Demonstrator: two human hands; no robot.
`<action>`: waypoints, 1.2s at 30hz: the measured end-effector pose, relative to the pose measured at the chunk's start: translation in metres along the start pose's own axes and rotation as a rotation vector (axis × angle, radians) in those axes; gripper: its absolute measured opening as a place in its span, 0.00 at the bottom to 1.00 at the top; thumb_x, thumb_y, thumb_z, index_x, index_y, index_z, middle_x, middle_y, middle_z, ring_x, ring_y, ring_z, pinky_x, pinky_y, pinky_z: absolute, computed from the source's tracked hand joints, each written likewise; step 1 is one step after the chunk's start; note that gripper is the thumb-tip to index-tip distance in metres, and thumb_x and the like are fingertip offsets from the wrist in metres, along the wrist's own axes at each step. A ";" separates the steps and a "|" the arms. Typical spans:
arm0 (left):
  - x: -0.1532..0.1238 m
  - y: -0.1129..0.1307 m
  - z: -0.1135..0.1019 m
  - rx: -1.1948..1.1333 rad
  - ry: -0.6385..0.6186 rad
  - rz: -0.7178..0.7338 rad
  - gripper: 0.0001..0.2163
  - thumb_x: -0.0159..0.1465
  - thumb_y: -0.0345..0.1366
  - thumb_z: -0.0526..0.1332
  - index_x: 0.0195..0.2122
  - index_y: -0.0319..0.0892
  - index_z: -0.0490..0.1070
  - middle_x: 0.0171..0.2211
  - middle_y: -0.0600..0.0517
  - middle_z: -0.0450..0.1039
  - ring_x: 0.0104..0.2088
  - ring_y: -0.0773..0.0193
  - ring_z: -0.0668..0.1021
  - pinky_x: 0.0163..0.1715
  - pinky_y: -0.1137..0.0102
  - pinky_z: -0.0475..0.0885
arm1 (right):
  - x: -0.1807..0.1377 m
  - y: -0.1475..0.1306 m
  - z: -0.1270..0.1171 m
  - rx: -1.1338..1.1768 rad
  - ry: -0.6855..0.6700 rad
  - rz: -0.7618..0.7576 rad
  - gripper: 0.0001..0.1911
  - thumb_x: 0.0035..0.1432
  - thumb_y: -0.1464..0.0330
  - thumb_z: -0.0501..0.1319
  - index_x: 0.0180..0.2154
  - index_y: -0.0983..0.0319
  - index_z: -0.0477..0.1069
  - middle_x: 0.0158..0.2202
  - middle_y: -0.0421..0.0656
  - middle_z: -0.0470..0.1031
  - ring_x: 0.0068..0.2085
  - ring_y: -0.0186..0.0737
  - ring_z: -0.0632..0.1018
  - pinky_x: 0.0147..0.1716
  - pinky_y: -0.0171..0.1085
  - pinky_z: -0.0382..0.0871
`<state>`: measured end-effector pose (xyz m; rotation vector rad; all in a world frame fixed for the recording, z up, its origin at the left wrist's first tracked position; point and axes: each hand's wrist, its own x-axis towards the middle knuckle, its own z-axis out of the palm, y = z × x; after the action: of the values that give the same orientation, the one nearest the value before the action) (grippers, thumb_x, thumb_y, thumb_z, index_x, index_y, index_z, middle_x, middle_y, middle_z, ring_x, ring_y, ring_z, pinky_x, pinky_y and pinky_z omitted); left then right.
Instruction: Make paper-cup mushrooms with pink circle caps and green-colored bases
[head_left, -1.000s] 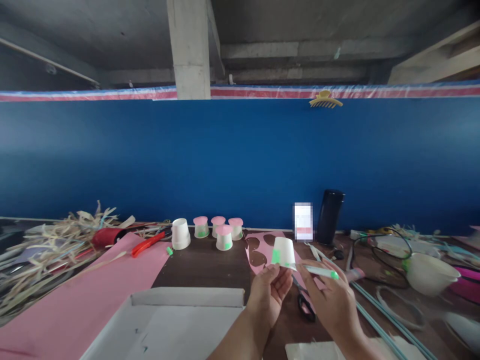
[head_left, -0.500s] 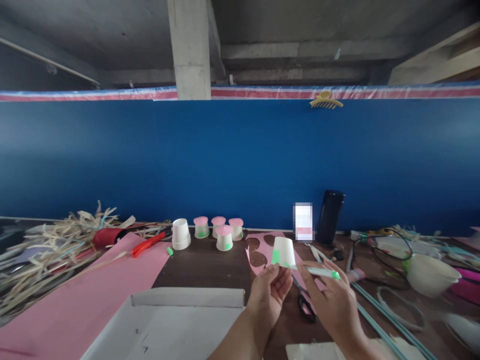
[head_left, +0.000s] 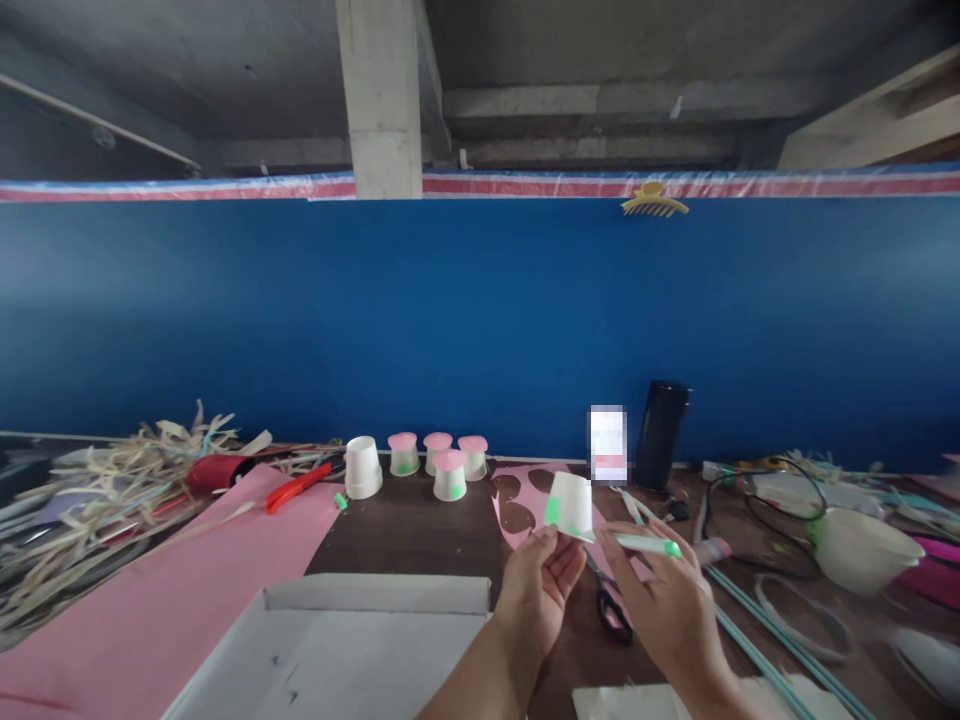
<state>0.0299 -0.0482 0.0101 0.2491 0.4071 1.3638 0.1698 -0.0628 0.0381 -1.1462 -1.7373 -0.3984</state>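
My left hand (head_left: 541, 582) is closed on the rim of an upturned white paper cup (head_left: 571, 503), which has green patches on its side. Beside it, my right hand (head_left: 664, 600) grips a white marker (head_left: 637, 543) with a green end, its tip pointing left toward the cup's rim. Whether the tip touches the cup I cannot tell. Several upturned cups topped with pink discs (head_left: 450, 475) stand farther back, some with green marks. To their left is a stack of plain white cups (head_left: 363, 468), near a small green marker cap (head_left: 340, 501).
A white box lid (head_left: 375, 595) lies in front, left of pink paper with cut-out holes (head_left: 551, 480). Black-handled scissors (head_left: 615, 615) lie under my hands. Left are pink sheet (head_left: 150, 610), a red-handled tool (head_left: 298, 488) and straw strips (head_left: 142, 500); right, a black bottle (head_left: 663, 435) and white bowl (head_left: 862, 550).
The cup has tilted and shifted slightly to the right in my left hand. The marker in my right hand has barely moved, and a small gap now shows between it and the cup's rim.
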 end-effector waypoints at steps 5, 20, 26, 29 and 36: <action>0.001 0.000 -0.001 -0.013 0.046 -0.017 0.06 0.55 0.30 0.65 0.32 0.35 0.71 0.33 0.43 0.77 0.36 0.60 0.80 0.42 0.68 0.74 | 0.001 -0.001 0.000 -0.013 -0.008 0.001 0.11 0.58 0.59 0.58 0.33 0.58 0.75 0.34 0.41 0.79 0.39 0.42 0.77 0.52 0.46 0.61; -0.003 -0.002 0.002 0.000 -0.021 0.057 0.07 0.49 0.28 0.70 0.26 0.37 0.72 0.29 0.50 0.76 0.34 0.65 0.79 0.41 0.70 0.74 | 0.002 -0.004 0.001 0.015 -0.040 -0.034 0.11 0.58 0.59 0.58 0.33 0.57 0.76 0.35 0.40 0.79 0.38 0.40 0.78 0.53 0.45 0.60; -0.004 -0.002 0.002 -0.001 -0.016 0.059 0.08 0.50 0.31 0.70 0.28 0.37 0.72 0.30 0.48 0.77 0.34 0.64 0.79 0.42 0.69 0.74 | 0.002 -0.004 0.002 -0.018 -0.016 -0.015 0.15 0.59 0.57 0.56 0.36 0.57 0.76 0.36 0.42 0.79 0.40 0.43 0.77 0.52 0.47 0.61; -0.004 -0.002 0.002 0.000 -0.010 0.047 0.08 0.50 0.30 0.70 0.27 0.37 0.72 0.30 0.48 0.77 0.34 0.63 0.79 0.41 0.69 0.74 | 0.002 -0.004 0.001 -0.019 -0.004 -0.016 0.14 0.59 0.58 0.56 0.36 0.57 0.76 0.37 0.42 0.79 0.41 0.43 0.77 0.52 0.47 0.60; -0.005 0.001 0.004 -0.018 0.014 0.027 0.06 0.51 0.28 0.68 0.27 0.36 0.71 0.30 0.48 0.77 0.33 0.65 0.79 0.40 0.71 0.74 | 0.001 -0.004 0.001 0.011 -0.026 -0.012 0.11 0.58 0.60 0.58 0.35 0.57 0.76 0.36 0.41 0.79 0.40 0.42 0.77 0.52 0.47 0.59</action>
<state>0.0300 -0.0524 0.0144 0.2309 0.4045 1.3960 0.1663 -0.0634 0.0400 -1.1384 -1.7672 -0.3825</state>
